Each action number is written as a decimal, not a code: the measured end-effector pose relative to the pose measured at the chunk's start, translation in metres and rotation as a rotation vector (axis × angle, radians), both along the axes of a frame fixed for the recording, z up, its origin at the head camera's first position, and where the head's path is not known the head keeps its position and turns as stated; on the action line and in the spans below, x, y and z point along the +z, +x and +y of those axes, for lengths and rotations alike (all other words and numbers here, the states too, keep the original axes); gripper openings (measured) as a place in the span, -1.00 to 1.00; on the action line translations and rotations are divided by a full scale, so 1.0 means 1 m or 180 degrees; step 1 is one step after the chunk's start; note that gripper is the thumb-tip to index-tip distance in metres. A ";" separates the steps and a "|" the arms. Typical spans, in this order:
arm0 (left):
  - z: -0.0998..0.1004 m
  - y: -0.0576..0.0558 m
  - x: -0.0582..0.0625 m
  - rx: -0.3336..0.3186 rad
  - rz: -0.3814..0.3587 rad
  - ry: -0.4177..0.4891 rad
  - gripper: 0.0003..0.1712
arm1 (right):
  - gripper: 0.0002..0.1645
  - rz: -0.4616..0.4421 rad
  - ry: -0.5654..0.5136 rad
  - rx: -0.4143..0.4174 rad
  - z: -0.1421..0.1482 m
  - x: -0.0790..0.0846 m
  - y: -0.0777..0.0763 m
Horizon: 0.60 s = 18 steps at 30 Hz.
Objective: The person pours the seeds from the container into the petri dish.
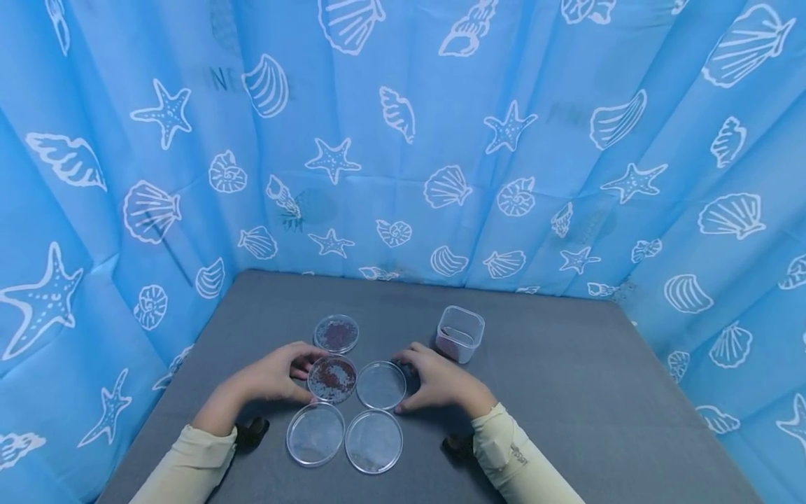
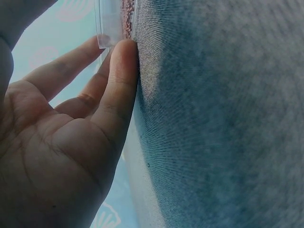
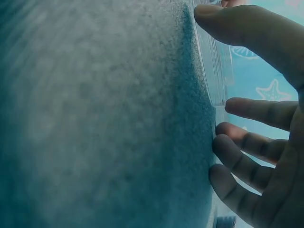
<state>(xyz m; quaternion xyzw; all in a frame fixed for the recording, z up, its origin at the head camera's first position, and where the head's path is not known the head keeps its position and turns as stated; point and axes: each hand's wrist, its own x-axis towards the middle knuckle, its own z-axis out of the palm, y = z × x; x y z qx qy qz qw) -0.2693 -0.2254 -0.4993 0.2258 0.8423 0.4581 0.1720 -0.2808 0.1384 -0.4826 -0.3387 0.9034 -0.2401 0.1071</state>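
Observation:
My left hand [image 1: 273,376] holds a clear round petri dish [image 1: 332,379] by its left edge, with dark red granules spread unevenly in it. In the left wrist view the thumb [image 2: 124,64] lies at the near side of that dish's wall [image 2: 109,23], low by the cloth. Across from it, my right hand [image 1: 439,379] spans another petri dish [image 1: 380,385], which shows no granules. Seen from the right wrist, the thumb and index fingertip press opposite parts of the clear rim [image 3: 214,71], while the other fingers curl beside it near the cloth.
Behind the left hand's dish stands a petri dish [image 1: 336,334] of dark red granules. Two clear dish pieces [image 1: 316,435] lie side by side in front. A square plastic tub [image 1: 460,334] with dark red contents stands beyond my right hand. Grey cloth [image 1: 567,392] covers the table; a blue curtain hangs behind.

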 end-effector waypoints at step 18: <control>0.000 -0.001 -0.001 0.0035 0.0008 -0.0105 -0.01 | -0.01 -0.0107 0.0152 -0.0089 -0.006 0.003 0.000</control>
